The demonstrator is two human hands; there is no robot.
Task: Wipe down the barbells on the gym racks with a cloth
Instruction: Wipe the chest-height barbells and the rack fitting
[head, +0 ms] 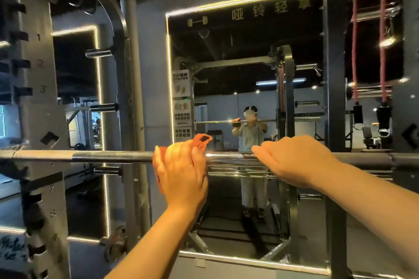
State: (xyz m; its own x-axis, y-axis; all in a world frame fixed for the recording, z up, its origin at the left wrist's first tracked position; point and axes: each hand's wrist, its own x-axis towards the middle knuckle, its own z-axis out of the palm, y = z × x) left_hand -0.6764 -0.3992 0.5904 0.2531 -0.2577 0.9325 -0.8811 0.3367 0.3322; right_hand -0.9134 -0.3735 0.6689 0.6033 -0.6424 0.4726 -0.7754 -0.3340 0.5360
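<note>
At the far left stands a grey steel rack upright (38, 102) with dark notches and painted numbers down its face. Just right of it, short chrome plate pegs (99, 53) stick out from a second post, and a small round weight plate (115, 244) hangs low near the floor.

A long grey steel barbell (113, 157) runs level across the whole view at chest height. Its left end lies against the numbered upright and its right end passes behind a black post.

The left hand (181, 172) has its back to the camera. Its fingers are curled over the top of the barbell and clamp a crumpled orange cloth (201, 140) round it. Cloth edges poke out above the knuckles and down the left side of the palm.

Behind the barbell is a large wall mirror with a glowing light-strip frame (169, 75). It reflects a person in a pale shirt (250, 138) at the same bar.

The right hand (292, 161) is bare and sits a little apart from the left. Its fingers are hooked over the shiny middle stretch of the barbell and grip it from above.

Further right are a black steel rack post (335, 75) and two red resistance bands (354, 52) hanging down to black handles.
</note>
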